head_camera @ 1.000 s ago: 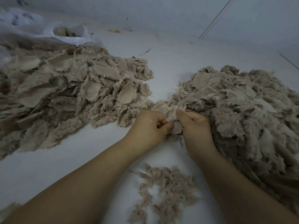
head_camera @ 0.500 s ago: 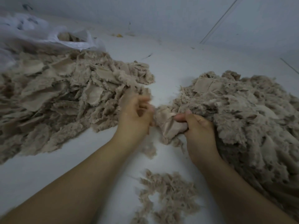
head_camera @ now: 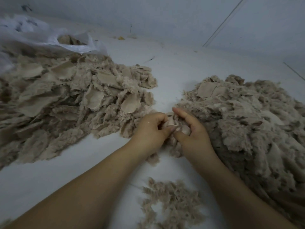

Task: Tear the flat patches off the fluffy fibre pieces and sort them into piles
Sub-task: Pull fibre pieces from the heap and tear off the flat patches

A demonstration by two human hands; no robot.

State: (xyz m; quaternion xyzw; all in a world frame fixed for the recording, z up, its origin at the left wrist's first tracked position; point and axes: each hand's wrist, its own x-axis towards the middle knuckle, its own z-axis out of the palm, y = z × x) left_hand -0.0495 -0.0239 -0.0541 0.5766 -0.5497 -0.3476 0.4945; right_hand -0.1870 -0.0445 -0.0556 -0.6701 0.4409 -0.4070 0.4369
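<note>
A beige fluffy fibre piece (head_camera: 175, 125) sits between both hands in the middle of the white surface. My left hand (head_camera: 150, 129) pinches its edge with curled fingers. My right hand (head_camera: 193, 129) grips the other side, thumb below and forefinger stretched over the top. A wide pile of torn flat patches and fluff (head_camera: 66, 103) lies to the left. A big heap of fluffy fibre pieces (head_camera: 250, 123) lies to the right, touching my right hand. A small scatter of loose fluff (head_camera: 170, 202) lies near me between my forearms.
A white plastic bag (head_camera: 49, 38) with more beige material in its mouth lies at the back left behind the patch pile. A pale wall rises behind the surface. A bare strip of white surface (head_camera: 168, 71) runs between the two piles.
My left hand came back from the left pile, where it had gone half a second ago, and now pinches the piece held by my right hand. Both hands are close together again.
</note>
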